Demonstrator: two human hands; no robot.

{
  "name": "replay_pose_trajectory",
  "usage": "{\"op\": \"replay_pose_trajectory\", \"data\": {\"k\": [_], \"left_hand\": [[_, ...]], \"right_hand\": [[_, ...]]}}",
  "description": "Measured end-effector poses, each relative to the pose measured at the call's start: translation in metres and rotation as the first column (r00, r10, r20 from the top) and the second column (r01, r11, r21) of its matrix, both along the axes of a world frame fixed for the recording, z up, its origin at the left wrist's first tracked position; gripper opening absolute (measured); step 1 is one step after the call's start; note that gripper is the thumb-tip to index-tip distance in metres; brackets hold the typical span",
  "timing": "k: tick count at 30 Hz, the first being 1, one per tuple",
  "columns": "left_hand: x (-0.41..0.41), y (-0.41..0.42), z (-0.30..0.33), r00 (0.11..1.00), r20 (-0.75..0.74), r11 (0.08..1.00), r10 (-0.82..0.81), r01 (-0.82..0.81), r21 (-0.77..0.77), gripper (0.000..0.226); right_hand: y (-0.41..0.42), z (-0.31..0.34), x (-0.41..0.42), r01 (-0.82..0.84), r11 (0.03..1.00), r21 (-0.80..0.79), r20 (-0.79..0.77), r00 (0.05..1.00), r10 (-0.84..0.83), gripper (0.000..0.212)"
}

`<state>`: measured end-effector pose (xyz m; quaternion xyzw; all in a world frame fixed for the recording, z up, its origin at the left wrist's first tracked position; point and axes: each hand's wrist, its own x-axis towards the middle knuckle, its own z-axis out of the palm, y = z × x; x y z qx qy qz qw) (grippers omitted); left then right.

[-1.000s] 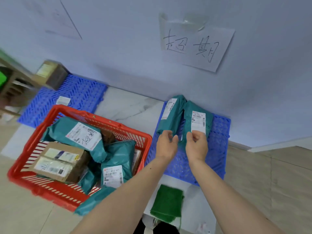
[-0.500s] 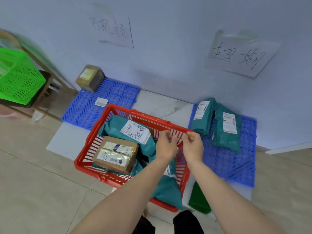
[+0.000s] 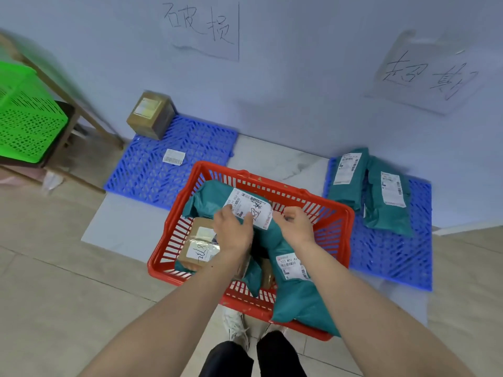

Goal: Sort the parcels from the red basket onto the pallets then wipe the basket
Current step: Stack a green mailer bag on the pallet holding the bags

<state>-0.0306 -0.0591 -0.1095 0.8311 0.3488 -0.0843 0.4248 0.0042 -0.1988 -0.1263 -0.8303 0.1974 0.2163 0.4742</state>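
Observation:
The red basket [image 3: 341,213] stands on the floor in front of me with several parcels in it. On top lies a teal parcel [image 3: 208,198] with a white handwritten label. My left hand [image 3: 234,232] grips it at the label's left side, and my right hand [image 3: 295,225] pinches it at the label's right end. Below my left hand is a cardboard box [image 3: 200,248]. A second teal parcel [image 3: 296,292] hangs over the basket's front rim. The right blue pallet [image 3: 394,257] carries two teal parcels [image 3: 349,183]. A cardboard box [image 3: 151,115] sits on the left blue pallet [image 3: 152,178].
A loose white label [image 3: 174,157] lies on the left pallet. Handwritten paper signs [image 3: 424,74] hang on the wall above each pallet. A green basket [image 3: 24,118] rests on a wooden stand at the far left. My shoes [image 3: 236,326] are just behind the red basket.
Both hands let go of the teal parcels on the right pallet and moved left to the basket, where they now hold the top teal parcel. My view turned left.

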Motion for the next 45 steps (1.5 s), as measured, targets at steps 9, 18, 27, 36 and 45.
{"op": "replay_pose_trajectory", "data": {"k": [9,18,27,36,45], "left_hand": [[0.007,0.029,-0.033,0.976,-0.142,0.970,-0.164,0.186,0.157,0.079],[0.005,0.027,-0.034,0.974,-0.168,0.972,-0.151,0.178,0.156,0.080],[-0.001,0.018,-0.019,0.983,-0.139,0.986,-0.120,0.135,0.101,0.084],[-0.008,-0.009,0.023,0.998,0.042,0.997,-0.054,0.052,0.050,0.104],[-0.014,-0.040,0.054,0.987,0.103,0.928,0.126,-0.081,-0.364,0.123]], "right_hand": [[0.019,-0.023,0.028,-0.114,0.988,0.108,-0.118,0.985,0.126,0.041],[0.034,-0.035,0.034,-0.106,0.993,0.055,-0.083,0.990,0.110,0.016],[0.024,-0.007,0.023,-0.062,0.978,0.198,-0.105,0.991,0.084,0.009],[-0.012,0.032,-0.003,0.139,0.913,0.383,-0.171,0.982,-0.078,0.013],[-0.032,0.063,-0.030,0.387,0.676,0.627,-0.256,0.922,-0.290,0.019]]}}
